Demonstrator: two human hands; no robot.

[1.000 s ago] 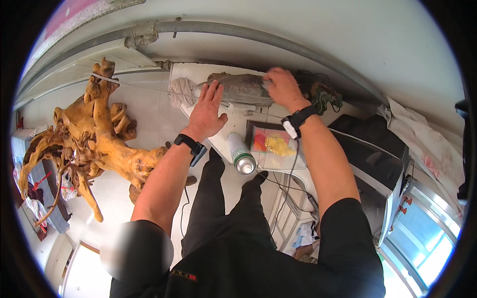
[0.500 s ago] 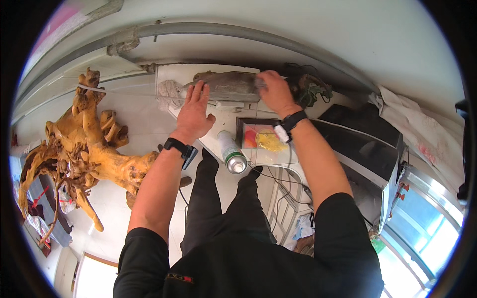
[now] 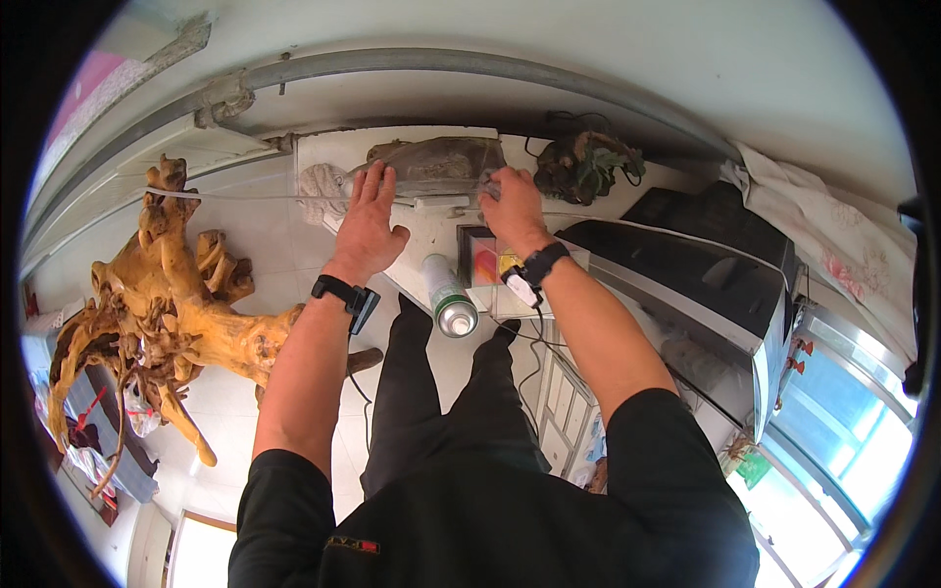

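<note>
A long grey-brown piece with a smooth, glossy surface (image 3: 446, 157) lies across a white tabletop (image 3: 407, 257). At its left end is a pale, knobbly carved-looking part (image 3: 321, 188). My left hand (image 3: 372, 223) rests with its fingers stretched out on the left part of the piece. At the near right edge of the piece, my right hand (image 3: 514, 208) has its fingers curled around something small and greyish that I cannot make out. A small white block (image 3: 441, 202) lies between my hands. Closer to me is a spray can (image 3: 446, 294) with a green band.
A framed red and yellow picture (image 3: 480, 263) is partly behind my right wrist. A dark lump with green leaves (image 3: 588, 167) stands at the back right. Right of it is a black television (image 3: 706, 245). On the left spreads a large orange-brown tree root (image 3: 216, 328). Cables hang near my legs.
My right hand has moved left and nearer along the grey-brown piece, from its far right end to its near edge. My left hand stays on the piece. The view has shifted slightly.
</note>
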